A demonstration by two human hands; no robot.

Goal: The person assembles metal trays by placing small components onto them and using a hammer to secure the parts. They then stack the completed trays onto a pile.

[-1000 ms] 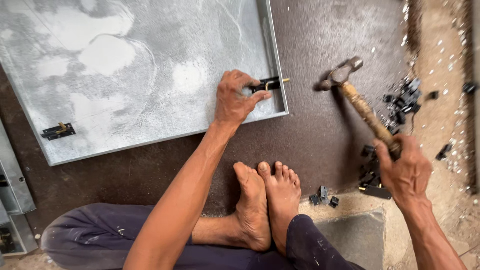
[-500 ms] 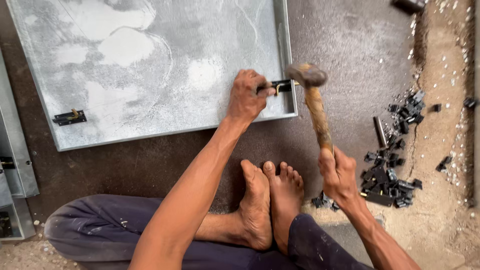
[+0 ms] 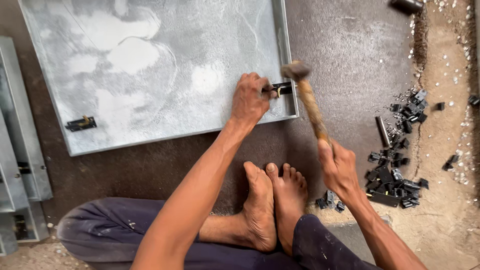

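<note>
A large grey metal sheet tray (image 3: 165, 75) lies flat on the dark floor. My left hand (image 3: 251, 98) presses a small black latch piece (image 3: 283, 89) against the tray's right rim. My right hand (image 3: 338, 167) grips the wooden handle of a hammer (image 3: 309, 100). The hammer's head hovers just above the latch piece, right beside my left fingers. A second black latch (image 3: 80, 123) sits at the tray's lower left. My bare feet (image 3: 275, 200) rest together below the tray.
A heap of small black metal parts (image 3: 397, 165) lies to the right on the sandy ground. Grey metal channels (image 3: 20, 170) are stacked along the left edge. A dark cylinder (image 3: 406, 5) lies at the top right.
My right hand swung the hammer from far right in over the latch piece. The hammer head now sits slightly left and above the piece. My left hand stayed put.
</note>
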